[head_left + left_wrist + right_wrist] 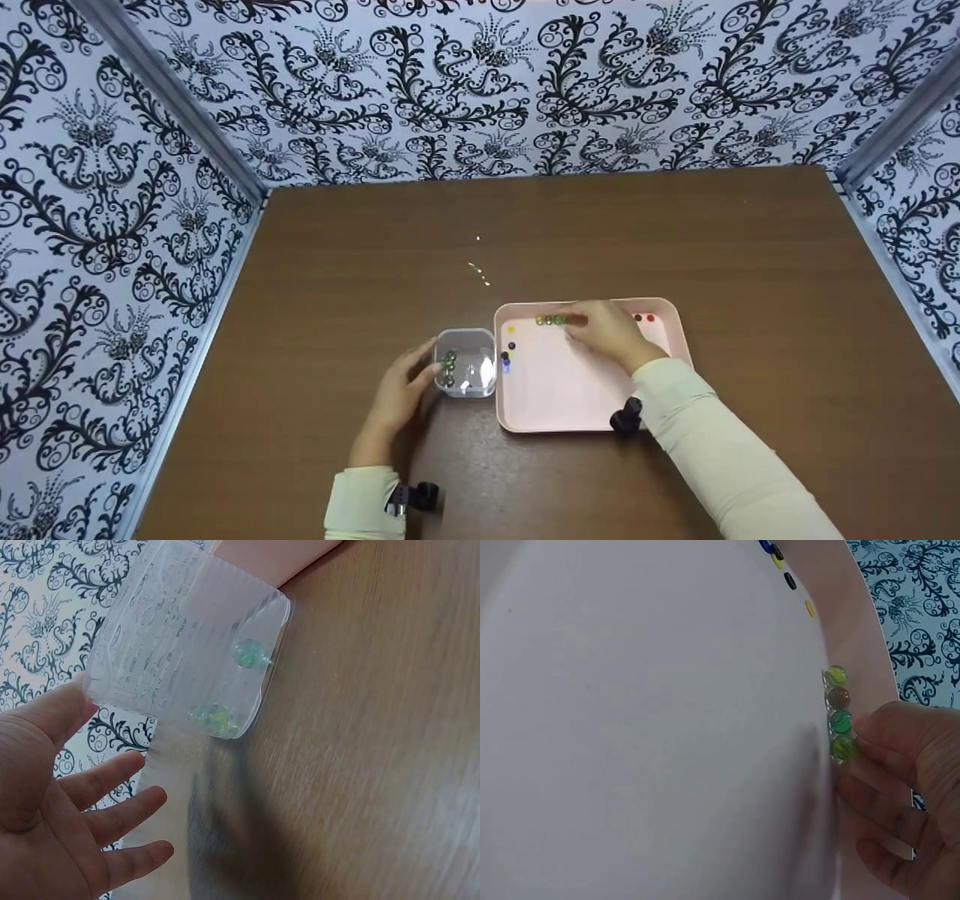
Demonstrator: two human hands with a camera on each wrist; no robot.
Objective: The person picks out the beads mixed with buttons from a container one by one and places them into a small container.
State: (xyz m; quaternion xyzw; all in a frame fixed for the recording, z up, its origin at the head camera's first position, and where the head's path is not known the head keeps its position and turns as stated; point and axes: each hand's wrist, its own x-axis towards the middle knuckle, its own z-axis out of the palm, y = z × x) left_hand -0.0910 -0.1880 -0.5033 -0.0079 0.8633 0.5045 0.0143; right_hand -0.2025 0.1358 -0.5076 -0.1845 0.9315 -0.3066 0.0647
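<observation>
Sorting of glass marbles, apparently partway through. Several greenish glass marbles (450, 358) lie inside the clear, square plastic tub (469, 352), gathered along its left wall; this share, I judge, is done. A row of four glass marbles (841, 721), with green, yellow and reddish swirls, sits in the pale pink, rounded-corner rectangular tray (566, 375), against its far wall; these appear to be what is left to collect.

The tray also holds small flat coloured pieces (790, 580) (yellow, black and blue) strung along its left wall, plus a small dark piece (638, 318) and a small red piece (650, 318) toward the far right corner. No such pieces show in the tub, so from where I stand they seem meant to stay behind.

The tub stands on the brown wood-grain table (360, 247), directly left of the tray (whether the two rims touch I cannot tell). The left hand (399, 390) steadies the tub's left side with fingers spread wide, not wrapped around it. The right hand (606, 330) reaches over the tray's far wall, its fingers bent beside the green end of the row; whether they pinch a marble I cannot tell.
</observation>
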